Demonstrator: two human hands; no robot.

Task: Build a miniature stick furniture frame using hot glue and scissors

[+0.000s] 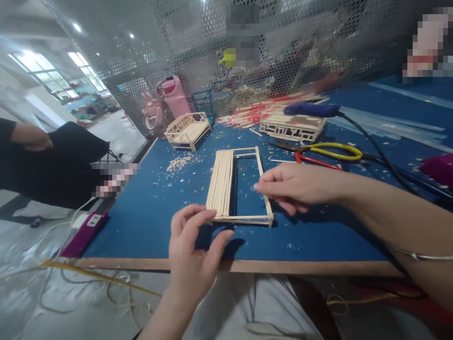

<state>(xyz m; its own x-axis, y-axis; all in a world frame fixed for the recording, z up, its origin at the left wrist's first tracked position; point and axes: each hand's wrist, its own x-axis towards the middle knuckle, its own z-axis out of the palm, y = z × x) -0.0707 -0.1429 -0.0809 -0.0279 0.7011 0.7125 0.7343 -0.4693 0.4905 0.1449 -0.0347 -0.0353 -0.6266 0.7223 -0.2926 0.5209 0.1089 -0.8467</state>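
A rectangular frame of thin wooden sticks (pixel 226 184) lies flat on the blue table (pixel 148 212), with several sticks laid side by side along its left part. My left hand (pixel 193 250) pinches the frame's near left corner between thumb and fingers. My right hand (pixel 300 186) reaches in from the right above the frame's right rail, fingers pressed together in a pinch; what sits between the fingertips is too small to name.
A small stick-built bed (pixel 187 130) and a stick lattice piece (pixel 292 126) stand farther back. A blue glue gun (pixel 311 109) with a black cable, yellow-handled pliers (pixel 332 150), loose sticks (pixel 255 113) and wood chips (pixel 179 163) lie around. A perforated metal screen rises behind. A person in black sits at the left.
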